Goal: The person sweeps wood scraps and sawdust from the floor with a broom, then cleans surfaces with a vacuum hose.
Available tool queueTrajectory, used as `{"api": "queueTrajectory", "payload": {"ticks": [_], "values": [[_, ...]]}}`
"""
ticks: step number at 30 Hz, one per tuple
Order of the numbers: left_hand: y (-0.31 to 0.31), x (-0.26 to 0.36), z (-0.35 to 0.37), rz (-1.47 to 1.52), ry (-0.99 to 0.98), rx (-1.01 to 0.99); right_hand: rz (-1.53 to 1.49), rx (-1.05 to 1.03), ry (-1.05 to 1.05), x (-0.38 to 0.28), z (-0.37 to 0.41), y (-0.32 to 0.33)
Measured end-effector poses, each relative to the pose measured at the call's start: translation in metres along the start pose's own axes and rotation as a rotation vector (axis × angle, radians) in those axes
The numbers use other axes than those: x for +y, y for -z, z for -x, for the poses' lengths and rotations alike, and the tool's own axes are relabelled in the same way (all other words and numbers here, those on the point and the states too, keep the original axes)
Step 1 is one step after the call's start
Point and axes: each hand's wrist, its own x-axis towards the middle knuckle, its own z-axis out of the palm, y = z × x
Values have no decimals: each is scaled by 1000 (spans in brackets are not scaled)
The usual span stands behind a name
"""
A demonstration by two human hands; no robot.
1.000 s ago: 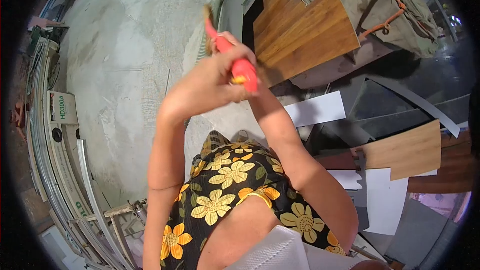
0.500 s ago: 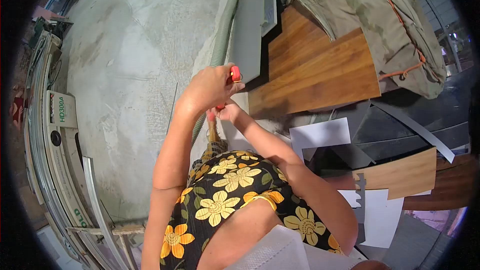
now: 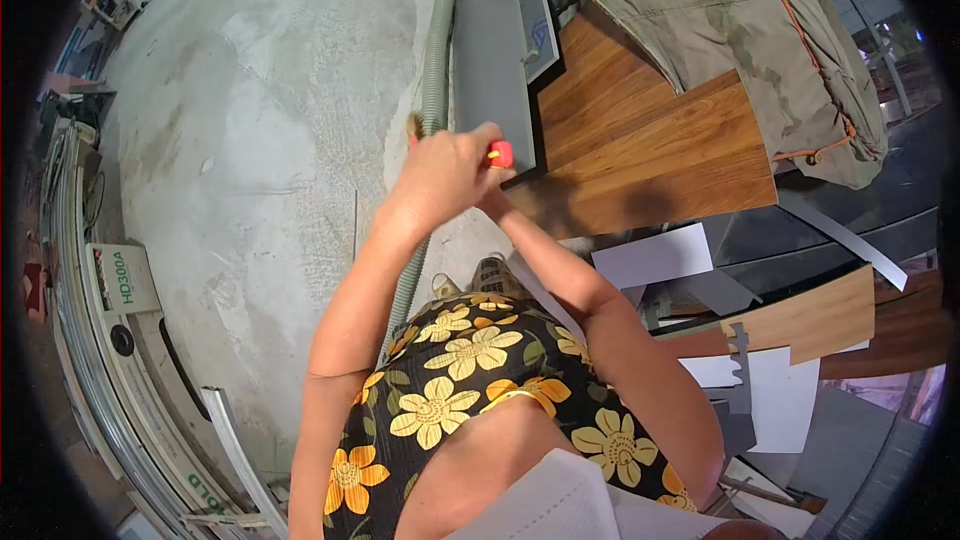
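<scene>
A red-handled brush (image 3: 501, 154) is in my left hand (image 3: 442, 172), whose fingers are closed round it. Its red end with a yellow spot sticks out on the right, and its tan bristles show past the knuckles on the upper left. Close against the left hand, partly beneath it, is my right hand (image 3: 494, 199); its fingers are mostly hidden, so their grip does not show. Both hands are held in front of my body, above a ribbed grey-green hose (image 3: 437, 60) and near the lower corner of a grey panel (image 3: 487, 75).
To the right lie wood-grain boards (image 3: 650, 155), partly under an olive cloth cover (image 3: 760, 60) with orange cord. White offcuts (image 3: 655, 258) and a notched grey strip (image 3: 738, 370) lie nearer. Metal rails and a long machine marked HD300A (image 3: 125, 280) line the left of the concrete floor (image 3: 270, 140).
The brush has turned, its bristles swinging from pointing down toward me to the upper left. My right hand has moved up and is now mostly behind the left. A second shoe now shows.
</scene>
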Motion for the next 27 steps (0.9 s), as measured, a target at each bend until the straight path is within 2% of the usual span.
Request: {"api": "queueTrajectory", "payload": {"ticks": [4,8,15,27], "values": [[-18,-1,-23,-11,-113,57,-26,77,10,10,-20,20],[-28,-7,-56,18,-75,95,-83,112,-16,20,-48,38],[-31,-30,-148,-127,-45,91,-142,126,-22,17,-131,77],[-57,-86,-258,-378,-102,207,-173,118,-71,13,-240,107]]}}
